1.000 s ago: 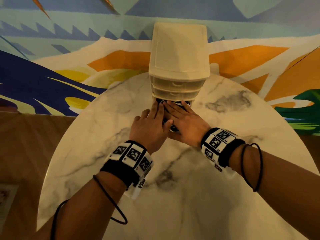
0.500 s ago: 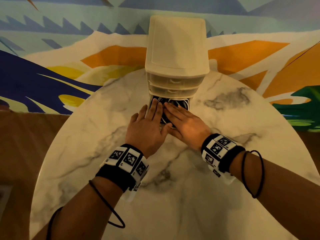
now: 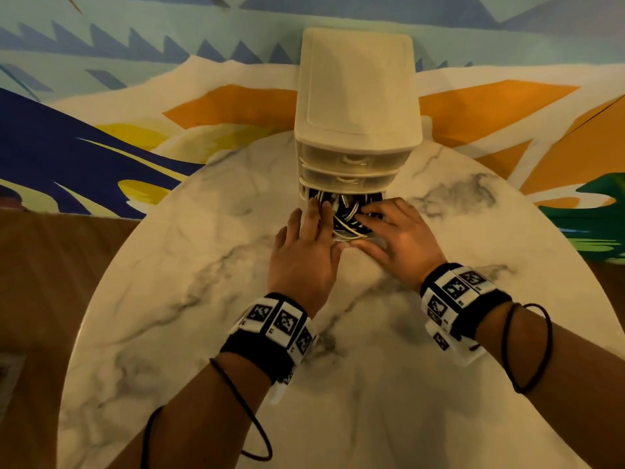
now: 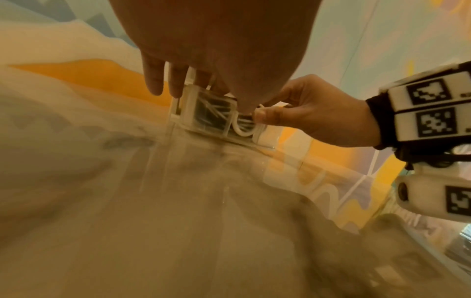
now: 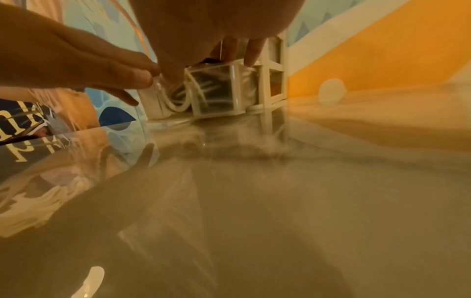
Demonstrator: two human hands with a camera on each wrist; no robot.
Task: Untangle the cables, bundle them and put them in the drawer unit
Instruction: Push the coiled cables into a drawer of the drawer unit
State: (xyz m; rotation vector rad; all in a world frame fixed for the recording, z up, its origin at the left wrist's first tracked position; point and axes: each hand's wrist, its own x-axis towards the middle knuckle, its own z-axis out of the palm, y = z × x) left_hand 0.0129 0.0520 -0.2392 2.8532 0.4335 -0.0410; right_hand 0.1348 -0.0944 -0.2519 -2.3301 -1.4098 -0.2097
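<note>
A round marble table stands against a colourful painted wall. At its far edge stands a cream drawer unit; its bottom drawer is pulled out. Black and white cables lie coiled inside that drawer. The left hand lies flat with straight fingers on the drawer's left rim. The right hand has curled fingers on the cables, its thumb at the drawer's front handle.

Right hand fingertips hide cables; drawer contents blurred.
</note>
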